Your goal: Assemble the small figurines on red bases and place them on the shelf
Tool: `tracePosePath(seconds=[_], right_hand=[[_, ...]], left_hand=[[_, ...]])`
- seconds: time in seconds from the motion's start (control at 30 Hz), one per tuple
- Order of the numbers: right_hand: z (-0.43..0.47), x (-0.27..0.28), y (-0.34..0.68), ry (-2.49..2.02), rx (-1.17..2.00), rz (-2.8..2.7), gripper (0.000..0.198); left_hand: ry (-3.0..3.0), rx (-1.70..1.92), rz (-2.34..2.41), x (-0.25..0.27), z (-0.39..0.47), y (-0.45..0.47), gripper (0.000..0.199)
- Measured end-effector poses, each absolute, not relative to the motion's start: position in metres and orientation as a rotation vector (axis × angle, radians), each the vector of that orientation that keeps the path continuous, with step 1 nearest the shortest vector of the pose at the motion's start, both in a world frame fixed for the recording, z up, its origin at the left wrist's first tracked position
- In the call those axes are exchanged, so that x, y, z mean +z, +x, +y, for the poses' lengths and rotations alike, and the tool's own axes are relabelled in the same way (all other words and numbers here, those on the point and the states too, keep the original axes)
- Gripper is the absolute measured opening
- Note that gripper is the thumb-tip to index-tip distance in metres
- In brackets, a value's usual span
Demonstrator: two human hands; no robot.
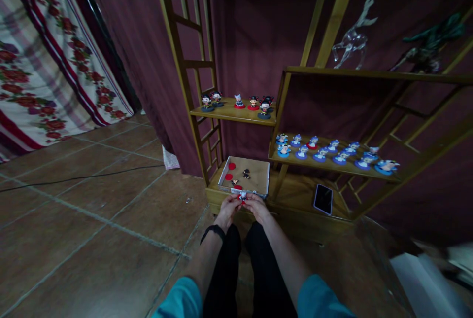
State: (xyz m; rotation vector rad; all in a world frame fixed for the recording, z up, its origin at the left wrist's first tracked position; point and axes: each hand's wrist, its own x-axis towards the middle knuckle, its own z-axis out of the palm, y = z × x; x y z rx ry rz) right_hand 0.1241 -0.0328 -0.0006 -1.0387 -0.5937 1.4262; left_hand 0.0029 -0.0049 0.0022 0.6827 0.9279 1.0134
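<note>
Between my two hands is a small figurine (243, 195) with a white head on a red round base. My left hand (228, 209) grips it from the left, with fingers closed at the base. From the other side my right hand (255, 205) pinches it too. Just beyond my fingers lies a shallow cardboard box (254, 164) with a white rim. Inside it are several red discs (228, 177), a dark-haired figurine (246, 174) lying down and another small figurine (235, 182) near the front.
Several figurines on bases (265, 107) stand on the upper left shelf (229, 111). Rows of blue and white figurines (321, 154) fill the right shelf. A dark-screened tablet (323, 198) lies on the bottom board. Higher up stand a clear deer ornament (353, 42) and a dark green statue (424, 49).
</note>
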Motion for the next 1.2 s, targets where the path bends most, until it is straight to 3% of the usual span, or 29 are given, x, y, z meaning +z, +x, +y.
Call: tracePosePath(seconds=[0.93, 1.2], right_hand=[[-0.034, 0.001, 0.122, -1.082, 1.398, -0.603, 0.03], [-0.033, -0.001, 0.126, -1.01, 1.47, -0.602, 0.026]], left_hand=[[0.819, 1.078, 1.028, -0.006, -0.003, 0.005, 0.033], [0.701, 1.022, 0.924, 0.004, -0.005, 0.003, 0.024]])
